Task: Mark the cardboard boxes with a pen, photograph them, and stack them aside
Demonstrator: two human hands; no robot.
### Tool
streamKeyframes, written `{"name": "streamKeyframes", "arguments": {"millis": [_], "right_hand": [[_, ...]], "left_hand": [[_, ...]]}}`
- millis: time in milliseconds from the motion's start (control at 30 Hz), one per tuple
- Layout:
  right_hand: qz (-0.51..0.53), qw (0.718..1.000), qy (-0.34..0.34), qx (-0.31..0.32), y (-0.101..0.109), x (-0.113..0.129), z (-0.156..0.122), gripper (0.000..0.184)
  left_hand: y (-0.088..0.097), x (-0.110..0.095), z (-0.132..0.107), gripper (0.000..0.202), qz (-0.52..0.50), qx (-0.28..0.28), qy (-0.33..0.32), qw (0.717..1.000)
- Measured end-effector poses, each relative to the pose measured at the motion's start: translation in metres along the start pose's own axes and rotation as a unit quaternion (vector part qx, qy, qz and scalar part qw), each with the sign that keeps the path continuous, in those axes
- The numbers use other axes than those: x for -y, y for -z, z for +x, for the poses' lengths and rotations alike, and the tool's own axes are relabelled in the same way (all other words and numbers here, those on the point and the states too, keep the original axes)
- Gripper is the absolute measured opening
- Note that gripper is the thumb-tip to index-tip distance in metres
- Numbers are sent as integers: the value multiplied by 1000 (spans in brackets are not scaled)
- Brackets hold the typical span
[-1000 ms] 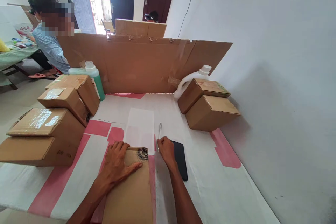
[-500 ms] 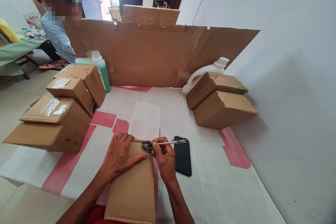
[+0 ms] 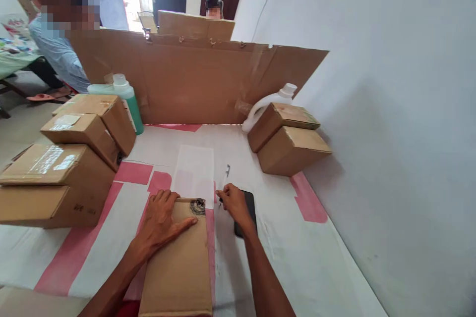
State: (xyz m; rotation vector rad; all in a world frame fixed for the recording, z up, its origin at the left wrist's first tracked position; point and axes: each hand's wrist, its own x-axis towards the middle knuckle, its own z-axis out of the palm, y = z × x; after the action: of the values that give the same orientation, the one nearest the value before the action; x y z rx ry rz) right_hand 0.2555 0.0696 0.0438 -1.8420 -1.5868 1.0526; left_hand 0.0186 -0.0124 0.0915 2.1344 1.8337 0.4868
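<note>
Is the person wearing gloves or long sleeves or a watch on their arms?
No. The left hand and right hand are bare, with no gloves. Both forearms are uncovered as far as the picture shows, with no sleeves, watch, bracelet or rings to be seen on the wrists or fingers.

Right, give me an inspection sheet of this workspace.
Surface: white cloth with pink patches.
Job's things: flat cardboard box with a black scribble at its far corner; pen; black phone.
Clutter: stacked boxes left and right; green bottle; white jug.
Grips: left hand flat on box; right hand at pen.
Cables: nothing seen.
Surroundings: cardboard screen; white wall; a seated person.
</note>
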Motion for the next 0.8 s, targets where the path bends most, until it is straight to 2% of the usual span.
{"name": "streamKeyframes", "arguments": {"millis": [67, 167, 300, 467, 567, 633, 800], "right_hand": [[-66, 997, -22, -14, -11, 1, 6, 11], [-137, 989, -48, -24, -19, 6, 0, 3], [-184, 980, -59, -49, -5, 3, -29, 19], [-212, 956, -161, -121, 17, -30, -60, 49], [-167, 958, -192, -130, 20, -50, -60, 62], [-108, 965, -196, -134, 20, -59, -56, 65], [112, 979, -147, -82, 19, -67, -60, 48]], "left_hand": [[1, 1, 1, 52, -2, 0, 2, 1000], [1, 3, 1, 50, -5, -1, -2, 1000], [0, 4, 0, 50, -3, -2, -13, 1000], [1, 4, 1, 50, -3, 0, -11, 1000], [0, 4, 1, 50, -7, -3, -11, 1000], [0, 4, 1, 50, -14, -5, -11, 1000], [1, 2, 0, 48, -30, -9, 5, 999]]}}
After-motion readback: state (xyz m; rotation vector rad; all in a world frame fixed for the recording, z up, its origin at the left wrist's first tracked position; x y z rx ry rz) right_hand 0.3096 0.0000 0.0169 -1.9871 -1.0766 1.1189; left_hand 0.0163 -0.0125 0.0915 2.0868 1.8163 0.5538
